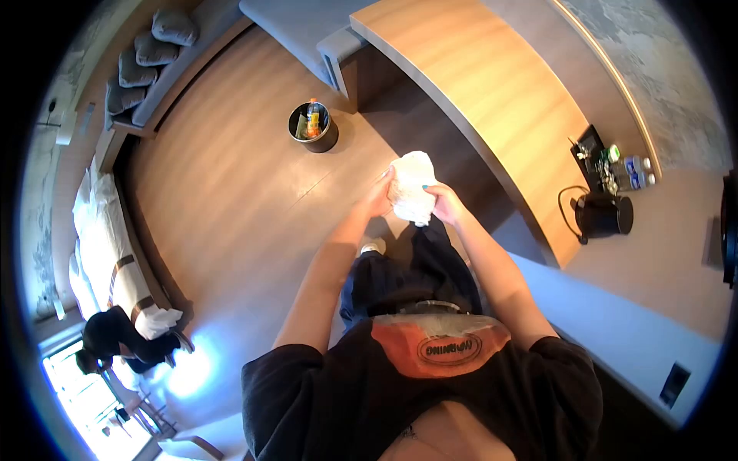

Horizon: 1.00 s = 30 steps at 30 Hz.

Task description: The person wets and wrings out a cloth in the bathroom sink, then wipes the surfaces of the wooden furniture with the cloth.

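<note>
A crumpled white bundle (412,187) is held up in front of my body, between both hands. Whether it is cloth or a thin bag, I cannot tell. My left hand (379,197) is closed on its left edge. On the opposite side, my right hand (444,203) grips it with the thumb lying over its front. Beyond the bundle, a dark round bin (324,141) stands on the floor, with an orange bottle (313,121) and other items inside.
To the right runs a long wooden desk (469,54) bearing a black kettle (603,215), a dark tray (588,154) and plastic bottles (635,173). A grey bench (296,31) sits ahead. At left, another person (123,338) bends beside a bed (108,223).
</note>
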Available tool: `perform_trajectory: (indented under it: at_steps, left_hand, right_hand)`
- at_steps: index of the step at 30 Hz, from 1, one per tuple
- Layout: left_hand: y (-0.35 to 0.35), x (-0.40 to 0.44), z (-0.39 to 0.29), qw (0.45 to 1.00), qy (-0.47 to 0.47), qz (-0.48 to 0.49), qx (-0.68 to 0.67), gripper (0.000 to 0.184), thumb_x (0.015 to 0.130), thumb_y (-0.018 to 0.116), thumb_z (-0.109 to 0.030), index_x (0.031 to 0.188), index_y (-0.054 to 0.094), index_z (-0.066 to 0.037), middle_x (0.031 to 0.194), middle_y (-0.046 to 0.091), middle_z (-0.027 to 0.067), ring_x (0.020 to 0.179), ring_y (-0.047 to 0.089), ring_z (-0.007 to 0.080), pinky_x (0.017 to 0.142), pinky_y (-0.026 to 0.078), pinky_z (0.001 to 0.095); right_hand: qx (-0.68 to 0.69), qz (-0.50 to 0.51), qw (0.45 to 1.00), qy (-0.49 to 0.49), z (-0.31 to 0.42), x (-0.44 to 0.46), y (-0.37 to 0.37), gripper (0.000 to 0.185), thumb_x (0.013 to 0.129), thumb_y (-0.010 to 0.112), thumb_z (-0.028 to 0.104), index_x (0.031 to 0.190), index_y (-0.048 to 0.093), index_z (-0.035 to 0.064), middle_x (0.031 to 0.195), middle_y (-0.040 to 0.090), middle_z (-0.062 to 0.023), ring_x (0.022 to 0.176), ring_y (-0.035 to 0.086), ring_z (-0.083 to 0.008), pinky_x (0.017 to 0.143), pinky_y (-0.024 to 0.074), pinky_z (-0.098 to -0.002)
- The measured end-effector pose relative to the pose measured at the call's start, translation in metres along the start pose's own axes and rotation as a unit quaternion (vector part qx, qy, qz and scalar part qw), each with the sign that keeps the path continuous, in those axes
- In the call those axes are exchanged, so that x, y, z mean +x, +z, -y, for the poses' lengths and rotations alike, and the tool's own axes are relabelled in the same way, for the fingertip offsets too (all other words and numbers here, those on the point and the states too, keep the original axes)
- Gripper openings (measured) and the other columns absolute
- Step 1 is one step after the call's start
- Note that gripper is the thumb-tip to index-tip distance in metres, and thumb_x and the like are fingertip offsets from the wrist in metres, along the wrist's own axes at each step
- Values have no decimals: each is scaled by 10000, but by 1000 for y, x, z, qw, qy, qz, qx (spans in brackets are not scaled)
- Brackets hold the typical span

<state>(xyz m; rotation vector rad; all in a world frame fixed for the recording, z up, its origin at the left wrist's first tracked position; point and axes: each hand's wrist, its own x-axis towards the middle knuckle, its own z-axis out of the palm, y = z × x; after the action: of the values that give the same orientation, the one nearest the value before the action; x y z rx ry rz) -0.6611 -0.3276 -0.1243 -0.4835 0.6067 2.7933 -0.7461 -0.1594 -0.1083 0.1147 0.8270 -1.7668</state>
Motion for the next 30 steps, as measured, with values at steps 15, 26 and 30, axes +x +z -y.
perform_trajectory:
  at_steps: [15,26,30]
  left_hand:
    - [41,119,-34,962,184,-121,164,502,785,524,-15,1252,340,-28,1154,501,92,1043,488,184,910,380,309]
    - [55,133,-51,939,302,-162,41,740,707,477,83,1356,188,-126,1210,438,126,1065,477,228,895,399,345]
    - [33,143,-54,923,366,-117,-15,537,697,396,83,1220,414,-37,1004,541,120,918,533,209,799,438,314]
  right_hand:
    - [-121,72,968,208,167,86,-68,354,876,450,239,1139,446,2,1042,570,-130,911,587,-209,795,482,-362]
    - [-133,102,974,150,183,119,-67,249,834,412,16,1046,530,-40,957,595,-156,788,622,-213,698,518,-300]
    - [-188,94,971,113,193,128,-54,183,806,436,12,827,610,-42,876,607,-144,790,607,-210,705,499,-293]
